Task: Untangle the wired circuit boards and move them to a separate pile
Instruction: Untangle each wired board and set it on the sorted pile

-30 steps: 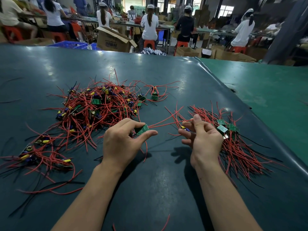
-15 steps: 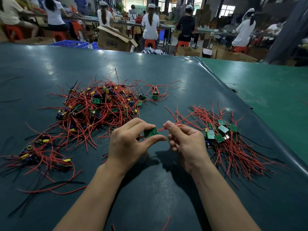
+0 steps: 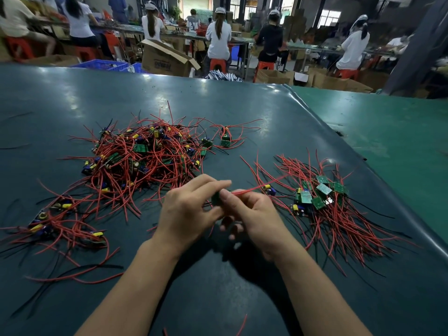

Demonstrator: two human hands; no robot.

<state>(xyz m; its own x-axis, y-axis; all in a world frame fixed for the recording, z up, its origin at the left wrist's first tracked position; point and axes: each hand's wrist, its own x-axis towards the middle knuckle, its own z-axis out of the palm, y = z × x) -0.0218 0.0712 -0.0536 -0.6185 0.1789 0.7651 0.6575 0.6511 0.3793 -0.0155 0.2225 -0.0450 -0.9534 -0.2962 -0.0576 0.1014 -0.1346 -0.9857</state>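
Note:
A small green circuit board [image 3: 216, 198] sits between my two hands at the table's middle, mostly hidden by fingers. My left hand [image 3: 191, 212] holds it with curled fingers. My right hand [image 3: 252, 214] pinches its red wires [image 3: 259, 187], which run off to the right. A big tangled heap of red-wired boards [image 3: 145, 158] lies beyond my left hand. The sorted pile [image 3: 322, 202], with green boards on top and wires fanned toward me, lies to the right of my right hand.
A smaller clump of wired boards [image 3: 55, 224] lies at the left on the dark green table [image 3: 218, 275]. One lone board [image 3: 225, 141] sits behind the heap. The table's right edge [image 3: 363, 156] drops to a lighter green surface. People sit at benches far behind.
My right hand left the right pile, came leftward to meet my left hand, and now pinches the red wires of the board that my left hand holds.

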